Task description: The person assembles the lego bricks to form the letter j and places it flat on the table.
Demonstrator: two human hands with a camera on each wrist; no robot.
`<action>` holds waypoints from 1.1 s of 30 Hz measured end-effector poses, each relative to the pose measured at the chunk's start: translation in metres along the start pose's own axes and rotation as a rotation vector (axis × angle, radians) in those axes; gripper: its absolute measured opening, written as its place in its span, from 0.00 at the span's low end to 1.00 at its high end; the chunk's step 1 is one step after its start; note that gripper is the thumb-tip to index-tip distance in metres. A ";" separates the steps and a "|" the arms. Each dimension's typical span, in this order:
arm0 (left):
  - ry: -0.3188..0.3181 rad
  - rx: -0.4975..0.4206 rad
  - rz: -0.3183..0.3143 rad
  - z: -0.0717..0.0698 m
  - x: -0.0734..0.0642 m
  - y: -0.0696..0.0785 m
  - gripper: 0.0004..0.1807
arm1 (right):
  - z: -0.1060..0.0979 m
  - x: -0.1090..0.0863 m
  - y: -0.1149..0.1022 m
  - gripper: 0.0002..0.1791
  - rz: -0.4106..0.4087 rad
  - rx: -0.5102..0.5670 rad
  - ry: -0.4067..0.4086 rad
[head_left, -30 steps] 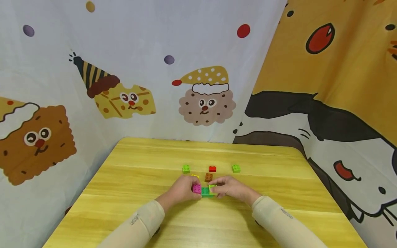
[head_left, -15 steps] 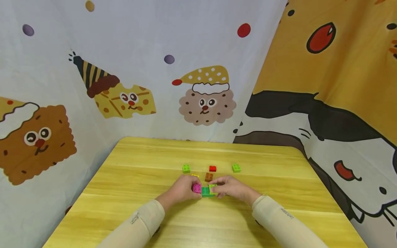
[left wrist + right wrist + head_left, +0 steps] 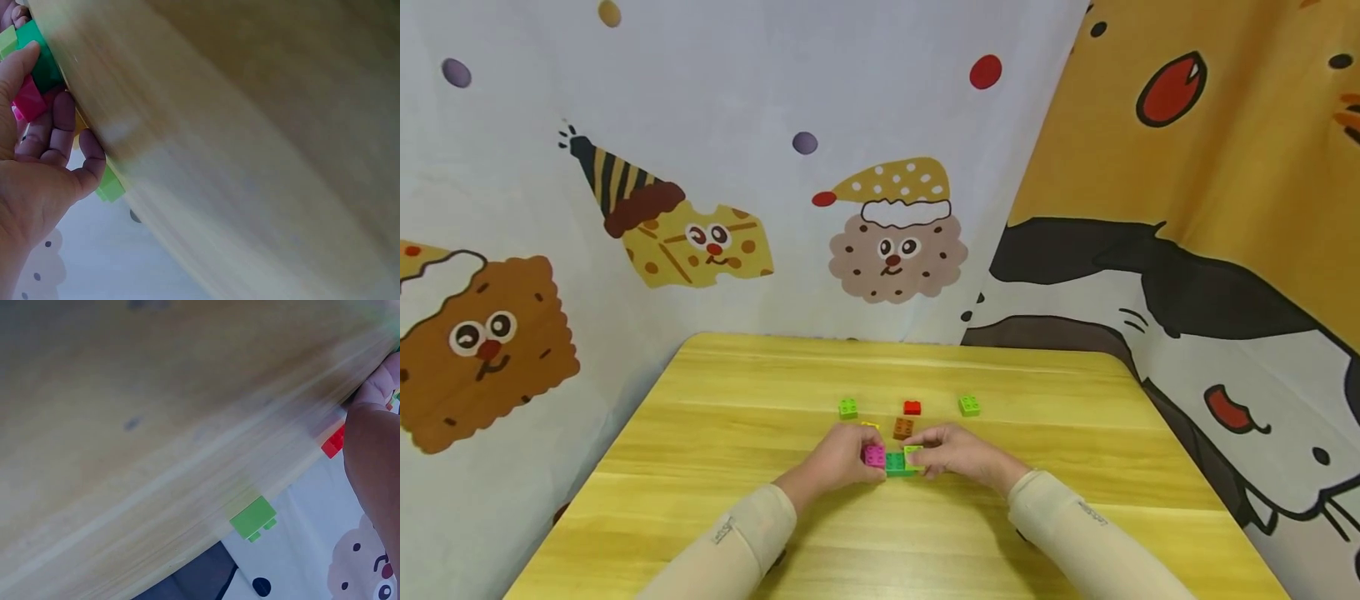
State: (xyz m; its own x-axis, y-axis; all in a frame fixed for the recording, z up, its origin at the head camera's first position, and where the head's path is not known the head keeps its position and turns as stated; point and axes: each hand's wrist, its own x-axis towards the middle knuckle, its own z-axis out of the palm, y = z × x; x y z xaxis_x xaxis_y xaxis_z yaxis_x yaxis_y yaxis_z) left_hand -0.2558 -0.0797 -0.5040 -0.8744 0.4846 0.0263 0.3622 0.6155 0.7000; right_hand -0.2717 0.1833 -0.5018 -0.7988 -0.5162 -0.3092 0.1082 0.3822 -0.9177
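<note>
A green toy building brick (image 3: 895, 464) lies on the wooden table between my two hands. My left hand (image 3: 841, 455) grips a magenta brick (image 3: 875, 456) at the green brick's left end; in the left wrist view the thumb presses near where the magenta brick (image 3: 29, 100) meets the green brick (image 3: 41, 59). At the right end, my right hand (image 3: 958, 453) pinches a yellow-green brick (image 3: 913, 457) between thumb and fingers. Whether these bricks are fully pressed together I cannot tell. In the right wrist view my right hand (image 3: 378, 384) hides most of its work.
Beyond the hands lie a brown brick (image 3: 903, 428), a red brick (image 3: 912, 407), and two lime green bricks, one at left (image 3: 847, 408) and one at right (image 3: 969, 406). A yellow brick (image 3: 870, 426) is partly hidden behind my left hand. A printed curtain (image 3: 737, 308) borders the table.
Both hands keep their hold on the bricks in the same place. The head view has shifted very slightly; no brick has visibly moved on the table.
</note>
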 end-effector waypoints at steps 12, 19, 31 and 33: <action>-0.003 -0.001 -0.009 0.000 0.000 -0.002 0.14 | 0.000 -0.002 0.000 0.28 -0.012 -0.026 -0.014; -0.005 -0.007 -0.019 0.000 -0.001 0.001 0.14 | -0.005 -0.008 0.001 0.32 -0.028 -0.057 -0.018; -0.004 0.008 -0.036 -0.001 -0.002 0.003 0.14 | -0.030 -0.027 0.008 0.33 -0.032 -0.086 -0.009; -0.003 0.011 -0.038 -0.001 -0.002 0.003 0.14 | -0.038 -0.030 0.010 0.33 -0.031 -0.107 0.000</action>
State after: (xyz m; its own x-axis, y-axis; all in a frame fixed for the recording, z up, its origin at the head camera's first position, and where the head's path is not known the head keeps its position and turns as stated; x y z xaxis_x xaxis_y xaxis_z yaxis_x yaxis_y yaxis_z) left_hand -0.2534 -0.0791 -0.5016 -0.8866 0.4626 -0.0028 0.3320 0.6406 0.6924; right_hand -0.2690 0.2320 -0.4922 -0.8005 -0.5293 -0.2810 0.0197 0.4453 -0.8952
